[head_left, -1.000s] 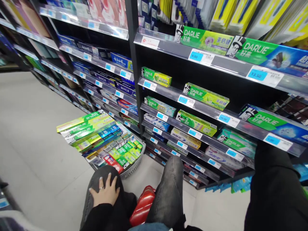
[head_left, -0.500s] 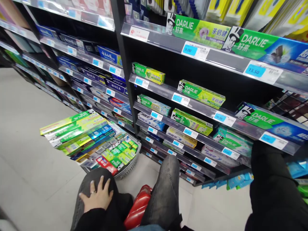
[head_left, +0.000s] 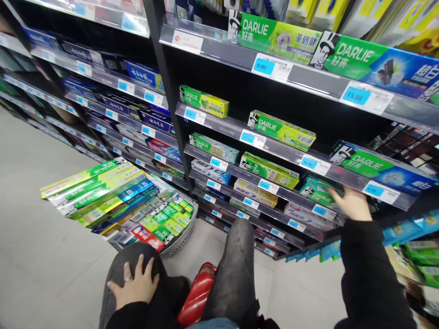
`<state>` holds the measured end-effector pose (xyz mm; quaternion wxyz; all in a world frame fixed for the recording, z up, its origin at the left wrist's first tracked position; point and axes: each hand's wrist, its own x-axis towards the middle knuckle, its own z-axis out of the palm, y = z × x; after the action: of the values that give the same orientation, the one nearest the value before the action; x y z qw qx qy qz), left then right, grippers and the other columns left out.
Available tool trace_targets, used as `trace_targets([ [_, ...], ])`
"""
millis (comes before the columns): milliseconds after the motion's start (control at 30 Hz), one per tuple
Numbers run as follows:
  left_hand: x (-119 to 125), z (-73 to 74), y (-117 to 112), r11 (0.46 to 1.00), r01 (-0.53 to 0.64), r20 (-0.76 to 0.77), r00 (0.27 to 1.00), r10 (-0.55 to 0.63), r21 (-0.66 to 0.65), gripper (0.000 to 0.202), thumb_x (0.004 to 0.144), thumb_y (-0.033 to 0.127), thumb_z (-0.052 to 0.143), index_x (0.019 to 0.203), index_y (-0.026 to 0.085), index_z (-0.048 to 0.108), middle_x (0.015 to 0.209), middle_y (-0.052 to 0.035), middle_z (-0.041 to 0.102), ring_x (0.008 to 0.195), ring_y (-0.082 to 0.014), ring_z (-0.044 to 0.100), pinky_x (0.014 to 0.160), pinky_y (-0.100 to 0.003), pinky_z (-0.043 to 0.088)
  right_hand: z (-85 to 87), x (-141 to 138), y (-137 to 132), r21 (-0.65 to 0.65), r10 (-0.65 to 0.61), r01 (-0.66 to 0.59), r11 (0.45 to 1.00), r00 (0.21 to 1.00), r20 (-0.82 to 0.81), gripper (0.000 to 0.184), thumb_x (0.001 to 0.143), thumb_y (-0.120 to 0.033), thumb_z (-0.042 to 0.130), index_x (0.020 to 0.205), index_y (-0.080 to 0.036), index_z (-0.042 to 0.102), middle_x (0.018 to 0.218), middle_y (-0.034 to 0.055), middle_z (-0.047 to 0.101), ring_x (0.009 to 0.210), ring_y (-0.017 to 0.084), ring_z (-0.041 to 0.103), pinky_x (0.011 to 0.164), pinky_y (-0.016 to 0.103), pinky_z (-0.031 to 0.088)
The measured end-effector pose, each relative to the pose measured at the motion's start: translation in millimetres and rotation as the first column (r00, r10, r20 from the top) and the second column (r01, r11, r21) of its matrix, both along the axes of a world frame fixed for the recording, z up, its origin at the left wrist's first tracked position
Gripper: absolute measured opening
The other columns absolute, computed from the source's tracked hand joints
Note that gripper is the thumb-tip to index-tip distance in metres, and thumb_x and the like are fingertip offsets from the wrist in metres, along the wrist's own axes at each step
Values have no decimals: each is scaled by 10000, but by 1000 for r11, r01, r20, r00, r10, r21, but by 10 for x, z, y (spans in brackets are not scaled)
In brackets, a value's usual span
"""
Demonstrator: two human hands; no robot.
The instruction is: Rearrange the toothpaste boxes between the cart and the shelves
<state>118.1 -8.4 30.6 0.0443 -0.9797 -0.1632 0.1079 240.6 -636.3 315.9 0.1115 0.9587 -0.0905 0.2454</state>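
Observation:
My right hand point(head_left: 355, 203) reaches into a lower shelf at the right, at the end of a teal-green DARLIE toothpaste box point(head_left: 316, 192). Its thumb lies by the front of that box; the other fingers are hidden under the shelf above, so whether they grip it cannot be told. My left hand point(head_left: 135, 285), with a ring on it, rests flat on my left knee, fingers spread and holding nothing. Left of my knees stands a grey basket point(head_left: 181, 240) packed with toothpaste boxes point(head_left: 164, 221), long green and yellow ones fanned out over its left side.
Shelves with clear price strips point(head_left: 264, 137) rise in front, carrying DARLIE boxes point(head_left: 281, 130) and other toothpaste. Dark blue boxes point(head_left: 144, 75) fill the unit at the left. A red object point(head_left: 197, 294) is between my legs. Blue packets point(head_left: 329, 251) hang low at the right.
My right hand, hidden inside the shelf before, has come partly out and shows beside the teal-green toothpaste box. My left hand stays on the knee. The view has shifted slightly right.

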Motion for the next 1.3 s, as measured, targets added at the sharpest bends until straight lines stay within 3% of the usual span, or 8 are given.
trace_targets([
  [233,32,29,-26,1000,14,-29,1000,-14,5,555,975,354,212,1456,233,461,1610,-93,220,1472,-436,120,1044,-751,197,-6,-10,-209,145,7,49,988,933,-360,848,725,-702,626,1325,-108,541,1160,220,640,1091,379,595,908,437,462],
  [433,27,9,-22,1000,9,-28,1000,-8,19,556,972,365,214,1459,246,455,1615,-82,209,1479,-428,109,1043,-741,210,177,255,-343,402,290,-115,909,865,-409,823,575,-611,760,1270,-198,607,1205,137,655,1158,357,566,947,448,476],
  [567,19,-7,-3,1000,3,-28,1000,-3,11,540,966,362,257,1457,254,456,1618,-81,202,1482,-423,108,1050,-741,205,132,272,-365,437,331,-152,887,867,-371,822,565,-614,747,1258,-195,611,1176,131,668,1148,366,572,938,473,490],
  [767,14,11,4,1000,16,-10,1000,-16,5,534,968,332,257,1449,242,470,1611,-90,222,1473,-435,125,1047,-753,193,-54,70,-288,260,150,-92,961,966,-212,748,628,-659,692,1178,-159,609,1071,178,668,1055,375,598,905,457,480],
  [900,17,27,-12,1000,17,5,1000,-17,-10,539,967,331,251,1448,228,473,1606,-99,232,1466,-443,133,1040,-759,193,-342,-63,-252,-55,154,-146,988,972,180,744,670,-665,631,1147,-99,552,1084,236,613,1041,391,566,903,514,434],
  [1100,8,-67,47,997,12,58,998,-8,-74,532,956,328,279,1425,210,500,1599,-105,250,1467,-451,123,1037,-784,170,-683,-287,-102,-566,546,-191,802,621,563,612,709,-576,659,1124,-172,460,931,122,559,906,287,597,777,446,457],
  [1233,67,30,-42,965,57,144,989,-20,-257,512,889,319,438,1359,156,561,1533,-145,376,1446,-440,218,1091,-760,155,-659,-587,491,-537,633,-338,773,468,617,599,675,-542,721,1103,-213,460,922,85,544,878,270,615,747,435,488],
  [1300,94,289,-253,840,157,181,981,-71,-520,595,788,366,600,1339,143,568,1469,-152,466,1406,-391,340,1171,-616,238,-655,-734,917,-373,610,-512,774,442,658,618,645,-537,745,1096,-215,471,927,79,538,870,273,619,749,451,511],
])
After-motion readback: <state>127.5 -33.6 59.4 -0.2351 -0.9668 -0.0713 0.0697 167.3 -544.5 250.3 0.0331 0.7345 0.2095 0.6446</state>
